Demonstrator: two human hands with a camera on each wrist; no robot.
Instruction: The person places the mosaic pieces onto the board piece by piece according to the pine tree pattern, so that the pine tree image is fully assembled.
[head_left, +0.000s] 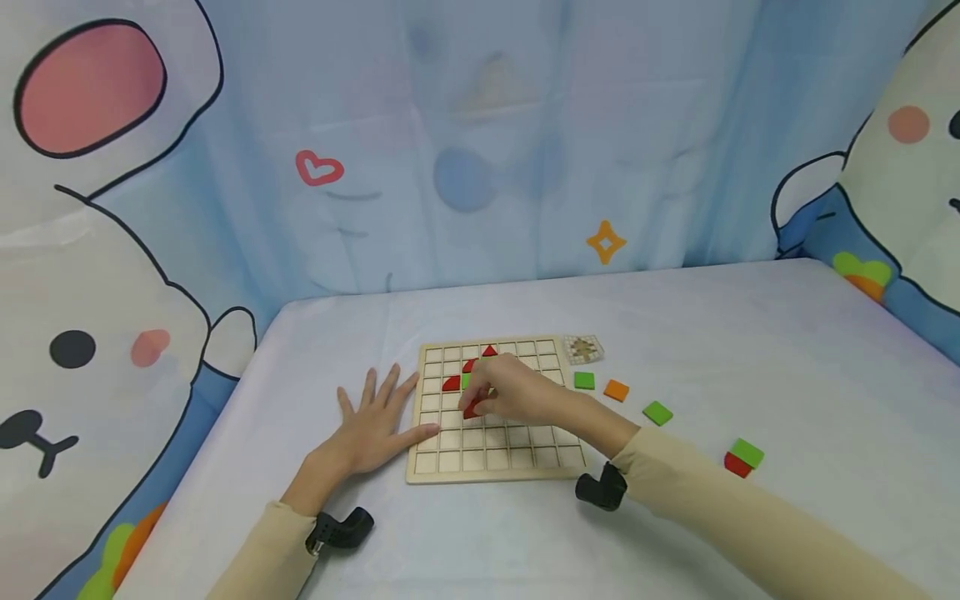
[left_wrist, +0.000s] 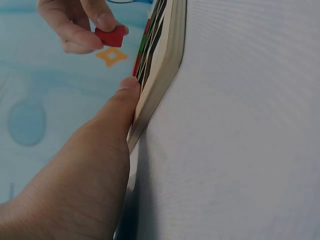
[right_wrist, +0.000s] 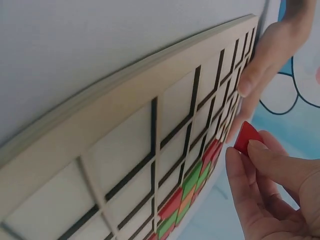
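A wooden grid board [head_left: 495,477] lies on the white-covered table. Just above its cells, my right hand [head_left: 517,392] pinches a red tile [right_wrist: 247,138] with a curved edge between thumb and fingers. My left hand [head_left: 372,429] is spread flat at the board's left side, its thumb over the frame. Within the grid sit a red triangle [head_left: 490,351], a red rounded piece [head_left: 452,383] and a green tile [head_left: 465,381], partly covered by the right hand. The right wrist view also shows an orange tile [right_wrist: 185,204] among red and green ones.
A small pattern card [head_left: 583,349] lies beside the board's upper right corner. Rightward are a green tile [head_left: 584,381], an orange tile [head_left: 617,391] and another green tile [head_left: 657,413]. Farther out, a green tile [head_left: 747,452] touches a red piece [head_left: 738,465]. A printed curtain [head_left: 495,242] hangs behind.
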